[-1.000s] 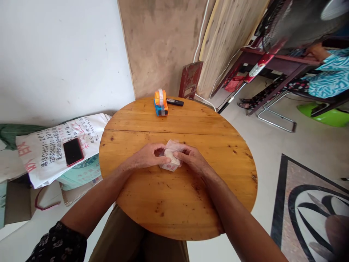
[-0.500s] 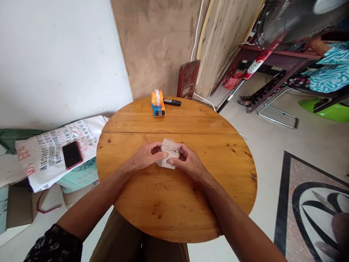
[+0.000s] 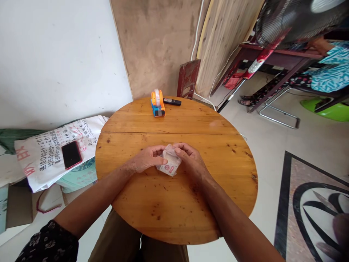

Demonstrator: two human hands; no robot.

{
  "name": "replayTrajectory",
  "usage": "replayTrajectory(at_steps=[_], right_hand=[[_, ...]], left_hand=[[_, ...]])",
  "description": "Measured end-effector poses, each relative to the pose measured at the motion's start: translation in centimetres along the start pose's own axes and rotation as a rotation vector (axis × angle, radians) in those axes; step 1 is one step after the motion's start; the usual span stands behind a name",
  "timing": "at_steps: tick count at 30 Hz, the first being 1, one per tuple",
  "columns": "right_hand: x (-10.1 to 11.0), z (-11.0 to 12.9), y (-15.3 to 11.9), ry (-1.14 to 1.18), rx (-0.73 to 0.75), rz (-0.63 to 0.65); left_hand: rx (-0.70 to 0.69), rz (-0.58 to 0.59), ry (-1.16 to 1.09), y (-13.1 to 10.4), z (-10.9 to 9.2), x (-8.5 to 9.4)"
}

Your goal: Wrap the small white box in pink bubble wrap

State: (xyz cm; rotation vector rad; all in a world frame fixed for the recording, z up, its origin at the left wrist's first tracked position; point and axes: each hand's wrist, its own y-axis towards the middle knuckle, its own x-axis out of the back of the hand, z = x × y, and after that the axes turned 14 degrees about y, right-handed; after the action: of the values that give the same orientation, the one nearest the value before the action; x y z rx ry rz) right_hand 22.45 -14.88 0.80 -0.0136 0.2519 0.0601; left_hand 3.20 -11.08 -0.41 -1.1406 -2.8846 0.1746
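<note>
A small white packet with red print (image 3: 169, 167), wrapped in thin crinkled plastic, is between my hands over the round wooden table (image 3: 163, 203). My left hand (image 3: 145, 158) grips its left side, thumb on top and fingers behind. At the upper right corner, my right hand (image 3: 191, 158) pinches the loose plastic between thumb and fingers. Some of the fingertips are hidden behind the packet. What lies inside the wrapping cannot be made out.
An orange and blue tape dispenser (image 3: 157, 103) and a black remote-like device (image 3: 172, 102) lie at the table's far edge. A phone (image 3: 71, 154) rests on a white printed sack (image 3: 49, 145) to the left. A standing fan (image 3: 256, 65) and a seated person (image 3: 332, 72) are at right.
The packet has turned and tilted, so its red print now shows. My right hand has shifted its hold to the plastic at the upper right corner.
</note>
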Motion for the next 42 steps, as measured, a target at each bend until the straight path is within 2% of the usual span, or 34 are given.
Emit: replayTrajectory(at_steps=[4, 8, 14, 21, 29, 34, 37, 42], right_hand=[[-0.2, 0.1, 0.4, 0.041, 0.066, -0.075], [-0.2, 0.3, 0.5, 0.008, 0.16, -0.141], [0.0, 0.3, 0.3, -0.048, 0.161, -0.114], [0.5, 0.7, 0.3, -0.061, 0.121, -0.09], [0.0, 0.3, 0.2, -0.104, 0.138, -0.05], [-0.2, 0.3, 0.2, -0.195, 0.149, -0.042], [-0.4, 0.1, 0.2, -0.317, 0.211, -0.028], [-0.4, -0.6, 0.1, -0.505, 0.434, 0.014]], left_hand=[[0.011, 0.031, 0.01, -0.2, -0.6, -0.4], [0.023, 0.0, 0.043, -0.3, -0.7, -0.4], [0.036, -0.057, 0.097, -0.3, -0.5, -0.2], [-0.012, -0.066, 0.125, -0.2, -0.2, -0.3], [-0.004, -0.155, 0.201, 0.1, 0.1, -0.3], [0.018, -0.199, 0.297, 0.1, -0.3, -0.3], [0.016, -0.204, 0.359, 0.1, -0.7, -0.3], [-0.01, -0.213, 0.403, 0.3, -0.5, -0.1]])
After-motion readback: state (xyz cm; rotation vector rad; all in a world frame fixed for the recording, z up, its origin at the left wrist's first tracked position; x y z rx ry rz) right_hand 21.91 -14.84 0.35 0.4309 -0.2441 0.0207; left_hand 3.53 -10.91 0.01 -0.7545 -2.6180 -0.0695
